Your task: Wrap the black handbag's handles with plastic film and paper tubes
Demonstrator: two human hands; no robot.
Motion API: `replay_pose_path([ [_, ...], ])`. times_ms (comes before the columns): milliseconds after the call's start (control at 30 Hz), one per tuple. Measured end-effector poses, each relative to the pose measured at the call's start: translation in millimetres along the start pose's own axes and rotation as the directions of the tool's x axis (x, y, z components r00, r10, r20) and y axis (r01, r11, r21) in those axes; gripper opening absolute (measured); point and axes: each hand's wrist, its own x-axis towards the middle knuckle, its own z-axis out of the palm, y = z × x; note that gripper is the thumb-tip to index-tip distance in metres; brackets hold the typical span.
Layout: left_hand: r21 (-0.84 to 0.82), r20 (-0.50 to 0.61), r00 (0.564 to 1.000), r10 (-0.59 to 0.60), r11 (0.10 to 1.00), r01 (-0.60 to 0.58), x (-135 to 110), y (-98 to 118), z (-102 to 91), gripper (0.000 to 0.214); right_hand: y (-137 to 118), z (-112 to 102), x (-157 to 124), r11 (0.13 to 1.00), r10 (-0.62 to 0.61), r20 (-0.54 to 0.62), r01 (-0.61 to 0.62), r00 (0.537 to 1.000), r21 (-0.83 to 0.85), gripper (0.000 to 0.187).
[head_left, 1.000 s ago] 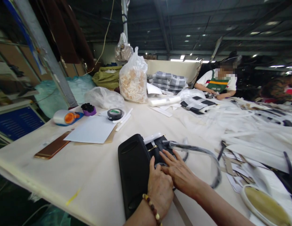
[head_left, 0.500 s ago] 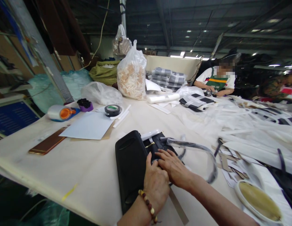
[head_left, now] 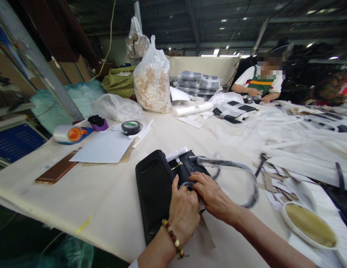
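A black handbag (head_left: 155, 188) lies on its side on the cream table (head_left: 106, 197) just in front of me. My left hand (head_left: 183, 213), with a bead bracelet on the wrist, rests on the bag with its fingers curled down and thumb up. My right hand (head_left: 214, 196) lies next to it, fingers bent onto the bag's open top and the plastic-wrapped strap (head_left: 232, 175). The strap loops out to the right. What the fingertips pinch is hidden.
A white sheet (head_left: 103, 147), brown board (head_left: 54, 173), black tape roll (head_left: 131, 127) and clear tape roll (head_left: 68, 134) lie left. A plastic bag of tan pieces (head_left: 152, 82) stands behind. White wrappers cover the right side, with a round dish (head_left: 310, 225) nearby. A person (head_left: 262, 83) works across the table.
Both hands have stayed on the bag; my right fingers have curled in closer onto its top. The view has dipped slightly.
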Motion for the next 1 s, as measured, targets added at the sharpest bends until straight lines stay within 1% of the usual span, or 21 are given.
replay_pose_path([
  [133,0.076,0.074,0.996,-0.042,0.996,0.036,1,4,-3.5,0.018,1,2,-3,1.0,-0.002,-0.063,0.003,0.998,0.019,0.025],
  [267,0.126,0.121,0.988,-0.092,0.989,0.077,1,6,-5.1,0.013,1,4,-8,0.999,0.014,-0.112,-0.01,0.994,0.034,0.02],
  [333,0.142,0.135,0.985,-0.111,0.986,0.092,1,6,-5.2,0.011,-1,4,-11,0.999,0.015,-0.128,-0.01,0.992,0.041,0.019],
  [400,0.137,0.138,0.983,-0.121,0.985,0.102,1,5,-5.8,0.013,-3,4,-13,0.999,0.002,-0.146,0.004,0.989,0.041,0.021],
  [500,0.12,0.158,0.981,-0.109,0.989,0.091,3,6,-8.5,0.022,-10,3,-16,0.999,-0.042,-0.175,0.043,0.984,0.002,0.024],
  [633,0.066,0.176,0.981,-0.079,0.995,0.069,4,5,-11.7,0.014,-22,-1,-18,0.996,-0.069,-0.217,0.054,0.974,-0.075,0.026],
  [700,0.054,0.171,0.983,-0.06,0.997,0.052,2,3,-11.3,0.016,-27,-3,-20,0.994,-0.078,-0.219,0.059,0.973,-0.09,0.025],
  [833,0.085,0.16,0.986,-0.039,0.996,0.026,-1,-1,-7.1,0.018,-36,-4,-25,0.991,-0.09,-0.209,0.065,0.974,-0.12,0.024],
  [1000,0.124,0.178,0.984,-0.022,0.992,-0.001,-2,-5,-1.5,0.017,-40,1,-31,0.986,-0.082,-0.31,0.032,0.947,-0.161,0.025],
])
